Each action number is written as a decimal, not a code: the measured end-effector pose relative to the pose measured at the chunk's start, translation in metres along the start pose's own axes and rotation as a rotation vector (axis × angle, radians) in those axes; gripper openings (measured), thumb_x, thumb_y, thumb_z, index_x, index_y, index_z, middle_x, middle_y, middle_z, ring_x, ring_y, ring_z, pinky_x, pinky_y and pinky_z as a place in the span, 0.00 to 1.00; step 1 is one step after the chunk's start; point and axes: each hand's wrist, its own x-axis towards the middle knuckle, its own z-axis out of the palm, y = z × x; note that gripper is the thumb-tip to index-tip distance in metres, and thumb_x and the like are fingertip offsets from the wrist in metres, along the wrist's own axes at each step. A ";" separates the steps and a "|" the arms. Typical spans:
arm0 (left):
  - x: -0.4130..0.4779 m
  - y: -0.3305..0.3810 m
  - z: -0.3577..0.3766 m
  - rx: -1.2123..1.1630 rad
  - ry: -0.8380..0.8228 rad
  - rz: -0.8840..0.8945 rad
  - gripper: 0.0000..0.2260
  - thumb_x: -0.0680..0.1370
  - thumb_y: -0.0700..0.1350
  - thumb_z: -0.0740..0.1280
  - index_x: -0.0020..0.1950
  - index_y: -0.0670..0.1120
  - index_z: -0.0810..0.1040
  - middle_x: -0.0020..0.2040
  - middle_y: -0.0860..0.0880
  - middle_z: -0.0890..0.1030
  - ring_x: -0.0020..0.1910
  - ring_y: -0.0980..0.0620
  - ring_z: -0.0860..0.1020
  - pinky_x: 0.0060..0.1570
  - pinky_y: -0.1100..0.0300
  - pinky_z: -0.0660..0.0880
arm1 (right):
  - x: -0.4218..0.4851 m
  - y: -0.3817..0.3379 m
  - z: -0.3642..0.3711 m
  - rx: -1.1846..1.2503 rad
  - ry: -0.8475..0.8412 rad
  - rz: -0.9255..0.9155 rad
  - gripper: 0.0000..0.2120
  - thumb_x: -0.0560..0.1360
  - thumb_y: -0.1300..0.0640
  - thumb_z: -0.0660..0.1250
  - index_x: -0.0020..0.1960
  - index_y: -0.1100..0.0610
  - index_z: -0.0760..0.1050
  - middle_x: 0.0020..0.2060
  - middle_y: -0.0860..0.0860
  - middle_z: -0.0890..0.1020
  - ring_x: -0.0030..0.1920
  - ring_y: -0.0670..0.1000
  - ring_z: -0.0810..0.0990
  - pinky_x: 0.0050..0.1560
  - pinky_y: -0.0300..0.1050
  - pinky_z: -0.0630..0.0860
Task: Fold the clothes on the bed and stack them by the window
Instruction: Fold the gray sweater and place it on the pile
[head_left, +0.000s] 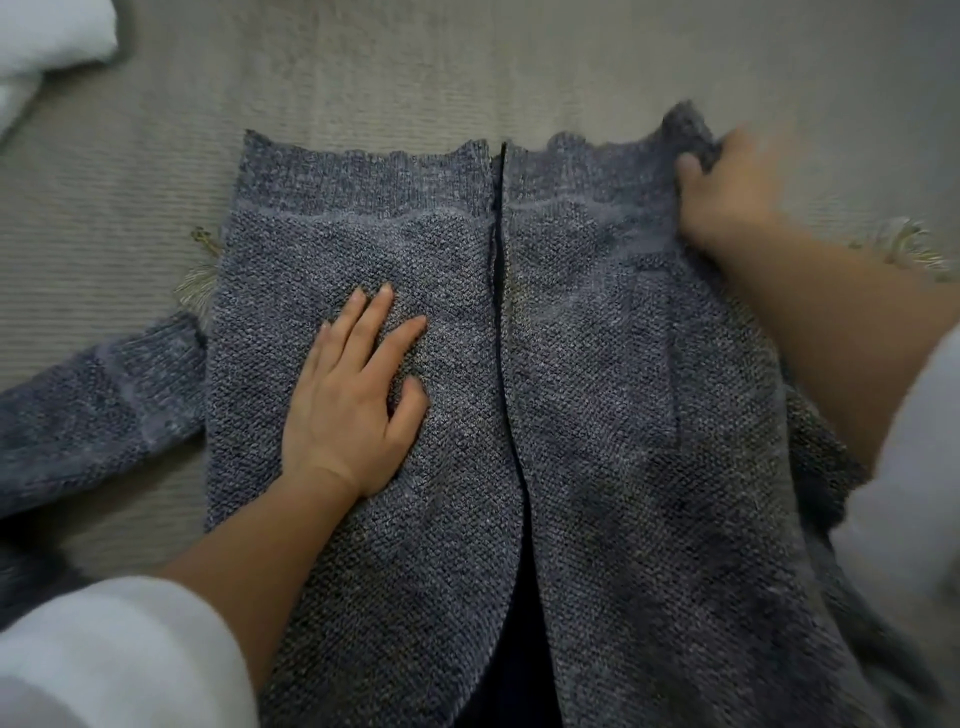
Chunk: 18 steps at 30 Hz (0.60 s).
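Observation:
A blue-grey knitted cardigan (587, 374) lies spread on the bed, its two front panels meeting along a dark centre opening and its ribbed hem at the far side. One sleeve (98, 400) stretches out to the left. My left hand (353, 400) presses flat on the left panel with straight fingers. My right hand (727, 182) is blurred and grips the far right corner of the hem, thumb on top of the knit.
The bed is covered with a beige ribbed blanket (415, 67). A white folded cloth or pillow (47, 47) sits at the far left corner. Pale fringe tassels (909, 249) show beside the cardigan on both sides.

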 end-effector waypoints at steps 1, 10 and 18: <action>0.000 0.000 0.000 0.002 0.002 0.002 0.24 0.78 0.54 0.51 0.74 0.53 0.64 0.78 0.51 0.55 0.77 0.54 0.48 0.76 0.52 0.47 | -0.008 0.000 0.006 -0.027 -0.044 0.030 0.25 0.80 0.46 0.57 0.70 0.61 0.63 0.69 0.60 0.68 0.70 0.61 0.65 0.70 0.62 0.59; 0.000 -0.003 0.004 0.014 0.030 0.017 0.23 0.79 0.53 0.52 0.74 0.53 0.64 0.78 0.49 0.56 0.77 0.50 0.50 0.75 0.49 0.49 | -0.266 0.069 0.016 -0.086 -0.123 -0.611 0.27 0.77 0.49 0.59 0.74 0.54 0.60 0.77 0.53 0.56 0.77 0.52 0.48 0.73 0.51 0.44; -0.099 0.031 -0.005 -0.222 -0.235 -0.143 0.23 0.82 0.58 0.46 0.78 0.56 0.52 0.79 0.50 0.43 0.77 0.49 0.39 0.74 0.50 0.41 | -0.340 0.118 0.020 -0.209 -0.347 -0.546 0.26 0.82 0.51 0.53 0.78 0.55 0.51 0.78 0.51 0.51 0.78 0.50 0.45 0.76 0.47 0.43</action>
